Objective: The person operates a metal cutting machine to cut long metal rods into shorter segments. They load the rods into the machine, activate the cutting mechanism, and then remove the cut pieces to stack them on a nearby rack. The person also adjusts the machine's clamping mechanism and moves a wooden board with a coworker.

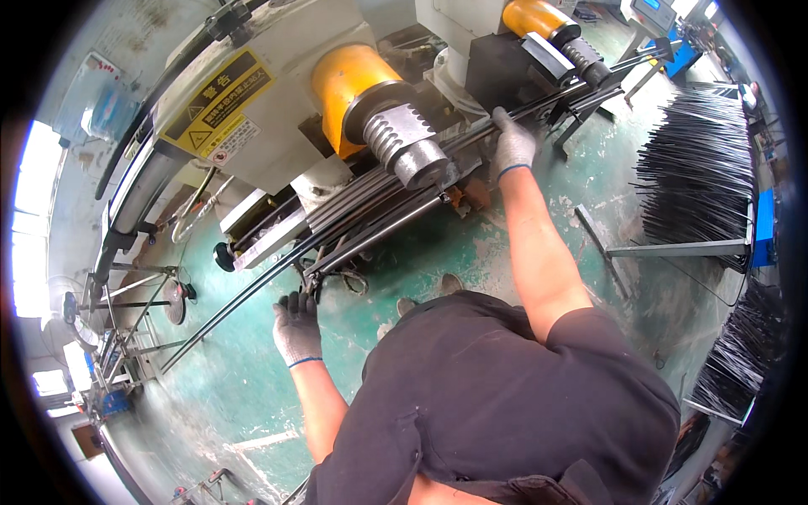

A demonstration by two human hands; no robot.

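Note:
Long thin metal rods [252, 284] run diagonally along the front of the machine, from the lower left up to the far right. My right hand [515, 147], in a pale knitted glove with a blue cuff, is closed over the rods right of the nearer orange cylinder [349, 84]; its fingertips are partly hidden. My left hand [297, 326], in a dirty grey glove, is held below the rods with its fingers stretched upward and nothing seen in them. Its fingertips are close to the lower end of a metal support bar [379, 234]. A ridged steel head [406, 143] sticks out of the orange cylinder.
A second orange cylinder [539, 17] sits farther along the machine. On the right, a rack [682, 249] carries a thick stack of dark rods [699, 168], with another bundle [745, 353] below. A metal stand [139, 316] is at the left. The green floor [227, 404] is worn.

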